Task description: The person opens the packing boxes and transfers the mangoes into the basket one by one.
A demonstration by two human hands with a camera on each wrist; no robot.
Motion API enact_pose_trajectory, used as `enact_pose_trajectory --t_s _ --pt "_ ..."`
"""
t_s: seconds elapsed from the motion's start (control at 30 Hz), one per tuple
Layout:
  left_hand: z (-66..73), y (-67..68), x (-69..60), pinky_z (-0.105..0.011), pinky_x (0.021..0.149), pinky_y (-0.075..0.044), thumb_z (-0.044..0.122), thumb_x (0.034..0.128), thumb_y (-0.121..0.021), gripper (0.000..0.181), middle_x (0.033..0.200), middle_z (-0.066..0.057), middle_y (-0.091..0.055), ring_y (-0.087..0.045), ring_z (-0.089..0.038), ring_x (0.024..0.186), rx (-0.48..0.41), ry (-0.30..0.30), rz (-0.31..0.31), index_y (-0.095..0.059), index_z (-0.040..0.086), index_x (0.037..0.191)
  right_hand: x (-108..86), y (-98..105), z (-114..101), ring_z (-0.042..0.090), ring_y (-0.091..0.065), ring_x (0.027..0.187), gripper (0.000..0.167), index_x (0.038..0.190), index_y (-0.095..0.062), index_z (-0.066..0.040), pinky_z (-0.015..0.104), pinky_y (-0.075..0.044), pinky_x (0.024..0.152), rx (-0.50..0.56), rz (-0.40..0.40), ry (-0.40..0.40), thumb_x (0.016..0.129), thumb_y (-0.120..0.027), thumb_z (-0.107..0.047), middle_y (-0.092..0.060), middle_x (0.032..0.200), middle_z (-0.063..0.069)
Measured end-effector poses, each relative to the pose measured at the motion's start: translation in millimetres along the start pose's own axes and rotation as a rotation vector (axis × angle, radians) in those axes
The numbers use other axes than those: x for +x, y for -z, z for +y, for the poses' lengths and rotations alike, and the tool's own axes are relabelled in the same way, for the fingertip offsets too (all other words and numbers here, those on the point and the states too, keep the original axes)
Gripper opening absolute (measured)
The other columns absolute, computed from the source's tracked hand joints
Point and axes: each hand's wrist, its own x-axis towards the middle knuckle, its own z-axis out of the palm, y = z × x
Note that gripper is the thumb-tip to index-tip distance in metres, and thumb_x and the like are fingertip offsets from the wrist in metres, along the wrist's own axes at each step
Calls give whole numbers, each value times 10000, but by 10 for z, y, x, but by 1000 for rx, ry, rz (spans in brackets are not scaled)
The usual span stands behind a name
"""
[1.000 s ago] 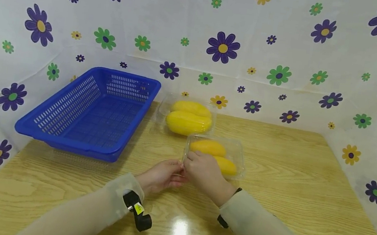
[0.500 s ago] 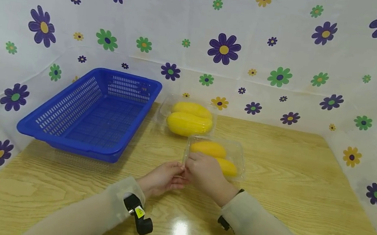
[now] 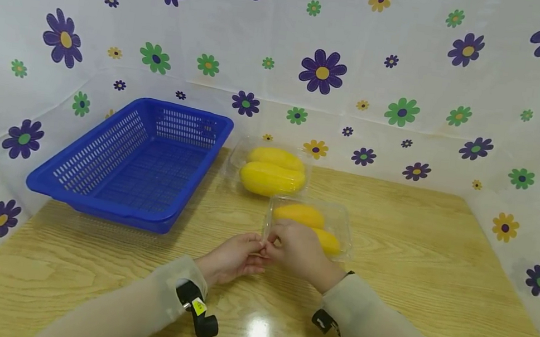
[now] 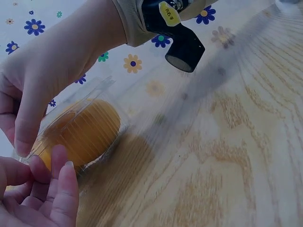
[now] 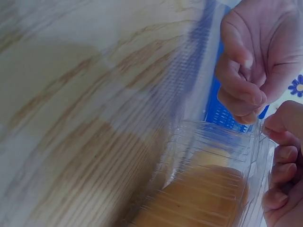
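A clear plastic container (image 3: 343,222) stands near the table's middle with an orange-yellow oblong fruit (image 3: 300,214) and a second orange-yellow fruit (image 3: 327,243) inside. At its near left corner my left hand (image 3: 235,257) pinches the edge between thumb and forefinger, the other fingers loosely bent. My right hand (image 3: 304,254) pinches the rim close beside it, partly covering the container and the nearer fruit. In the right wrist view the fingertips of both hands meet at the ridged container's rim (image 5: 258,156). Whether the lid is fastened there cannot be told.
Behind is another clear container (image 3: 235,161) with two larger yellow fruits (image 3: 272,179). A blue slotted basket (image 3: 118,210) stands at the left of the wooden table (image 3: 421,254). A flower-patterned cloth (image 3: 269,92) hangs around the back and sides.
My right hand has shifted slightly nearer, its thumb and forefinger now showing against my left fingertips at the corner. The containers and basket stay put; the view shifts a little.
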Motion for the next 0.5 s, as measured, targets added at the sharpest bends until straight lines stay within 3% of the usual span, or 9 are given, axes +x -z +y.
enact_pose_trajectory --t_s 0.23,0.5 --pt "61 -33 -48 -297 753 -510 157 1002 -416 188 912 -23 -587 -606 -160 871 3 -46 4 -518 91 859 -7 81 12 68 -451 603 100 699 -636 -89 193 -400 527 208 56 -85 752 -720 -89 -554 695 -34" --pt "284 -179 -182 -344 814 -461 154 1006 -394 189 890 -9 -575 -588 -140 864 17 -150 32 -504 102 861 -25 248 -6 109 -436 612 81 725 -643 -57 213 -379 540 439 160 -159 774 -703 -33 -545 685 -31"
